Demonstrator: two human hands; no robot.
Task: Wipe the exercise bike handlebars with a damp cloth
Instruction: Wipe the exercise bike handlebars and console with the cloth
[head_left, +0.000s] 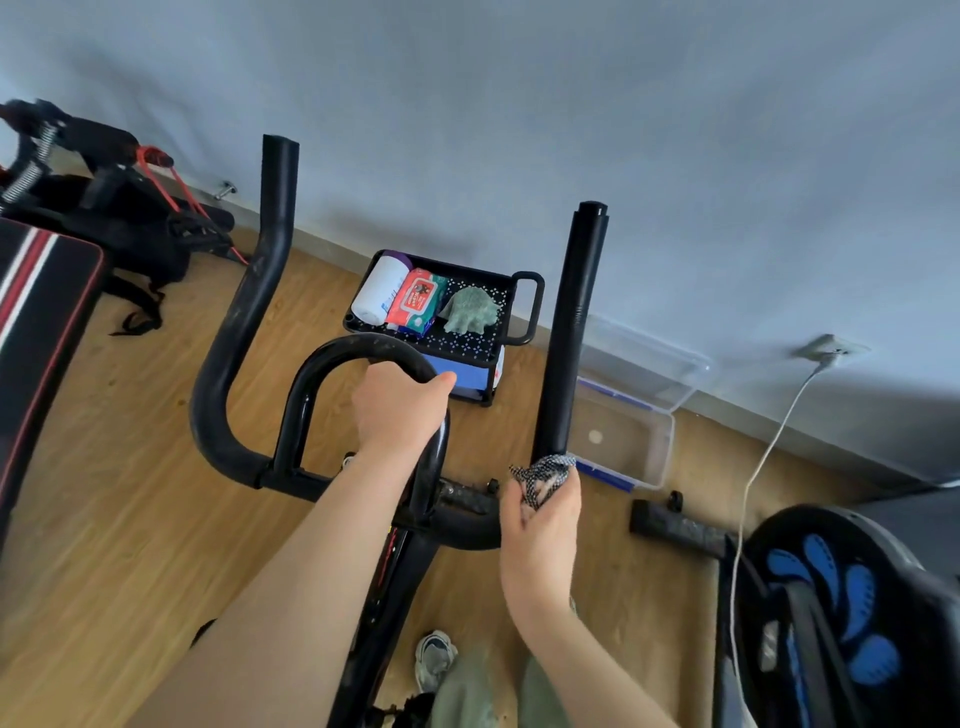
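Observation:
The black exercise bike handlebars (244, 312) fill the middle of the view, with a left upright bar, a curved centre loop (332, 358) and a right upright bar (571, 322). My left hand (400, 405) grips the right side of the centre loop. My right hand (540, 525) holds a black-and-white patterned cloth (543, 470) wrapped around the bend at the foot of the right upright bar. The cloth hides that part of the bar.
A black cart (527, 306) behind the handlebars carries a white roll, a wipes pack and a green cloth. A clear plastic box (623, 447) lies by the wall. A padded bench (41, 322) stands left, a blue-and-black fan (841, 597) right, with a white cable (748, 483).

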